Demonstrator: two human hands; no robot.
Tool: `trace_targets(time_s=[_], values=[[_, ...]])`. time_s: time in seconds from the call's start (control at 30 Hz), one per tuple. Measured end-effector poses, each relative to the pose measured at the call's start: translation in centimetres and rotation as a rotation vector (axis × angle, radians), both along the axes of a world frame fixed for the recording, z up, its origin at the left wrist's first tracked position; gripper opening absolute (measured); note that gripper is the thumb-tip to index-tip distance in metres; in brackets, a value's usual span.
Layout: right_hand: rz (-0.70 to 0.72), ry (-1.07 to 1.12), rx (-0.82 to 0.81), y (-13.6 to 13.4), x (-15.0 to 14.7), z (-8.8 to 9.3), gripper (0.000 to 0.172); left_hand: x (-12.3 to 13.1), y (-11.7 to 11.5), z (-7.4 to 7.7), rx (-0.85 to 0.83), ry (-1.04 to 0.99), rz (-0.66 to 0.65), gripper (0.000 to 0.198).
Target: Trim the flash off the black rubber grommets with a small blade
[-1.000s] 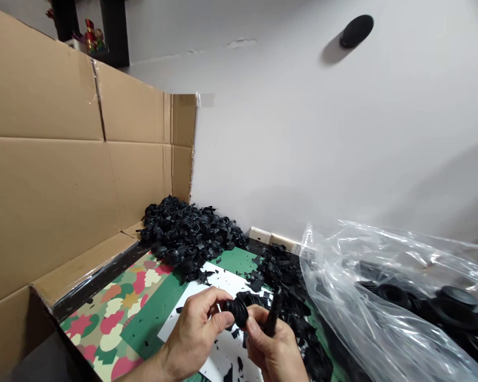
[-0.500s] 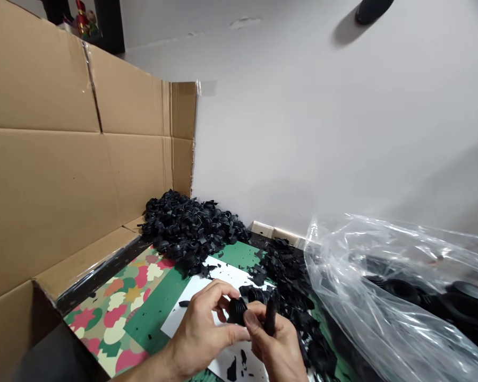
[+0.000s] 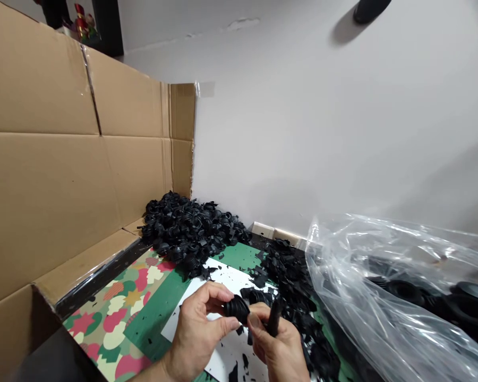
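My left hand (image 3: 199, 323) grips a black ribbed rubber part (image 3: 237, 309) between thumb and fingers, above a white sheet (image 3: 179, 330). My right hand (image 3: 276, 345) holds a slim black handled tool (image 3: 274, 318) upright, and its fingertips touch the ribbed part's end. The tool's tip is hidden. Behind the hands lies a heap of similar ribbed rubber parts (image 3: 191, 233). Black rubber trimmings (image 3: 290, 297) lie to the right of my right hand, with scraps scattered on the sheet.
A green patterned mat (image 3: 111, 329) lies under the sheet, backed by cardboard walls (image 3: 63, 132) at left. A white wall (image 3: 302, 132) stands ahead. A clear plastic bag (image 3: 382, 276) at right holds large black round rubber parts (image 3: 406, 292).
The ribbed part has turned slightly in my left hand, and the tool stands a little more upright. The view has shifted slightly since the earliest frame.
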State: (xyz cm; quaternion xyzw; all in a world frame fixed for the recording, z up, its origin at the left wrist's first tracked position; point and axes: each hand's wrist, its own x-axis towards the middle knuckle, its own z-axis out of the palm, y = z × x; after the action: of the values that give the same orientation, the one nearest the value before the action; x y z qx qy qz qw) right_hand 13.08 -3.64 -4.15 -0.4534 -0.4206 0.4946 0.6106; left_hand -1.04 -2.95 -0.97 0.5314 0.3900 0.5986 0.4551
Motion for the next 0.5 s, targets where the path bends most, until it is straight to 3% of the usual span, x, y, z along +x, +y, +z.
trace_targets(time_s=[0.4,0.5], values=[[-0.022,-0.03,0.006,0.2,-0.7,0.1,0.025,0.1,0.0,0.0,-0.04,-0.013,0.016,0.024],[-0.045,-0.049,0.011,0.0,-0.5,0.4,0.027,-0.1,0.2,0.2,-0.069,0.036,-0.036,0.024]])
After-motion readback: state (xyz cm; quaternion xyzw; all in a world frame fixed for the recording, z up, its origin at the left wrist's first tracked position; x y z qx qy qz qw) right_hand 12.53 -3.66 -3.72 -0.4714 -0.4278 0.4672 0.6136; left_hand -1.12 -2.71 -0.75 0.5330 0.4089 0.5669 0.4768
